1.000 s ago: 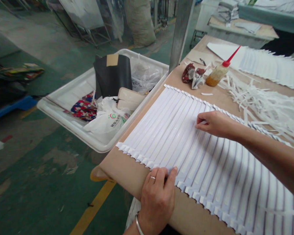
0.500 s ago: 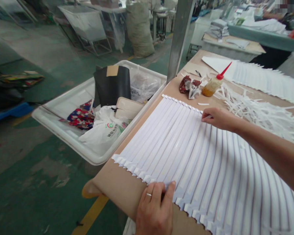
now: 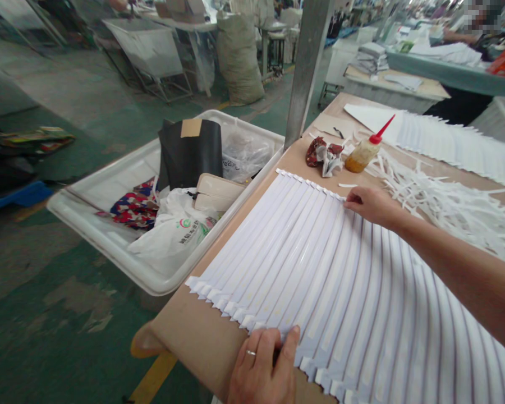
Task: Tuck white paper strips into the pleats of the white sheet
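Left fingers (image 3: 273, 349): curling closely over the near edge of the pleated white sheet (image 3: 303, 264), thumb hidden beneath it.
Right fingers (image 3: 356, 201): pinching narrowly at its far edge.
Sheet: lying across the tan-covered bench (image 3: 202, 317) between both hands.
Progress: pleats are lying evenly folded across the whole sheet; white paper offcuts (image 3: 450, 205) are lying beside it, with a second pleated sheet (image 3: 458, 147) and a red-nozzled squeeze bottle (image 3: 363, 155) beyond.

left hand (image 3: 261, 373) gets cut off by the bottom edge, pleated white sheet (image 3: 340, 292) runs off lower right, co-worker (image 3: 475, 22) upper right is blurred out
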The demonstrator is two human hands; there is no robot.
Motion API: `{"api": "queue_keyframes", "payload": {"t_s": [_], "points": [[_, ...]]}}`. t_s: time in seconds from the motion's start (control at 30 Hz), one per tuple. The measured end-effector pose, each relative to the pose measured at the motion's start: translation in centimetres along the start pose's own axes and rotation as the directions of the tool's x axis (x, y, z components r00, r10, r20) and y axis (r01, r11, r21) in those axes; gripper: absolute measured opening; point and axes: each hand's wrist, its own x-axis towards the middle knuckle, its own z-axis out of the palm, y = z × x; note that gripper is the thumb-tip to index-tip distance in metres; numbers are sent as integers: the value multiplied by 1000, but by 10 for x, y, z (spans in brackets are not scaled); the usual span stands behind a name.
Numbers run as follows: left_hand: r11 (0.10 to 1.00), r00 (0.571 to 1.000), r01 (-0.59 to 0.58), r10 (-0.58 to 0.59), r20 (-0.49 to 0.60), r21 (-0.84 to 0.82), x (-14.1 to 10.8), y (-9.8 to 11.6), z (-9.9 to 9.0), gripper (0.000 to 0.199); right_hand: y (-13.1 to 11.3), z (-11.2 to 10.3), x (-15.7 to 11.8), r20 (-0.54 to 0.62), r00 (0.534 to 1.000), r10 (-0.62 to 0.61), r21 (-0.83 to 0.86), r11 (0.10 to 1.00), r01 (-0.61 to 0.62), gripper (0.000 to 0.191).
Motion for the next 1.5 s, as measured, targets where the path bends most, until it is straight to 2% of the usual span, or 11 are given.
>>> {"api": "queue_keyframes", "payload": {"t_s": [0.27, 0.43, 0.57, 0.7, 0.87, 1.03, 1.13, 1.23, 1.3, 1.43, 1.5], "points": [[999, 1000, 11, -11, -3, 50, -3, 1, 3, 38, -8, 6, 3, 13, 1000, 9, -49, 999, -8, 18], [999, 999, -28, 27, 40, 24, -6, -4, 2, 38, 8, -16, -4, -126, 992, 19, -122, 992, -35, 20], [999, 999, -23, 24, 35, -39, -12, -8, 2, 36, 55, -63, -46, -208, 971, 116, -102, 985, -140, 22], [993, 999, -29, 26, -24, -114, -13, -10, 3, 32, 99, -86, -111, -34, 987, 158, -115, 980, -161, 26], [988, 999, 22, -28, -41, -152, -10, -4, 1, 28, 114, -49, -156, 6, 995, 96, 41, 995, -96, 20], [991, 998, 10, -18, -63, -130, -9, 0, -1, 28, 110, -14, -154, 11, 998, -60, 140, 988, 58, 26], [995, 997, 16, -23, -71, -99, -9, -2, -2, 26, 111, -11, -149, -46, 999, -16, 97, 995, 20, 17], [995, 996, 30, -38, -84, -98, -8, -2, -4, 26, 94, -21, -151, -176, 984, -7, 74, 997, 21, 15], [991, 996, 44, -54, -78, -123, -7, 3, -6, 26, 62, -32, -161, -181, 979, -95, 87, 990, 112, 17], [965, 993, 111, -118, -19, -236, 4, 29, -15, 31, -37, -45, -199, 96, 965, -244, 219, 951, 218, 20], [939, 992, 125, -120, 35, -321, 14, 46, -20, 39, -84, -45, -219, 314, 892, -325, 332, 918, 218, 19]]}}
